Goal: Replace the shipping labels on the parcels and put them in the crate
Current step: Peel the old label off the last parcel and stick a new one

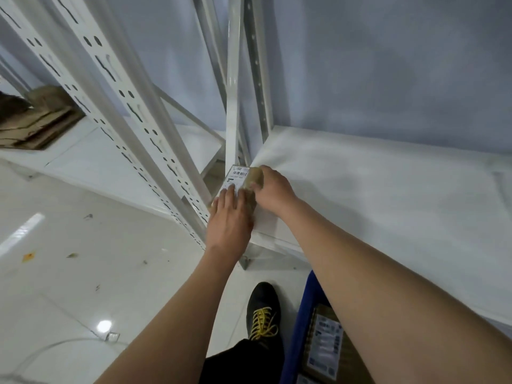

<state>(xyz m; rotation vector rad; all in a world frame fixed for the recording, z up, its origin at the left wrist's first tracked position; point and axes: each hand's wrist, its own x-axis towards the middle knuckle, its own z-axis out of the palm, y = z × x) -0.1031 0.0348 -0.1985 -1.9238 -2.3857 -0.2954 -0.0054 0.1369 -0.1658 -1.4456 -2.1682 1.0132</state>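
A small brown cardboard parcel (253,177) lies at the left front corner of the white shelf (374,189). A white shipping label (235,177) with barcodes covers its top. My left hand (228,220) lies flat on the label with straight fingers pressing it down. My right hand (273,191) grips the parcel's right end with curled fingers. Low at the right, a blue crate (297,325) on the floor holds another brown parcel (329,347) with a white label on it.
White perforated rack posts (138,115) rise left of the parcel. Flattened cardboard (36,117) is stacked on the left shelf. My black shoe (263,314) with yellow laces stands on the glossy white floor beside the crate. Small scraps litter the floor.
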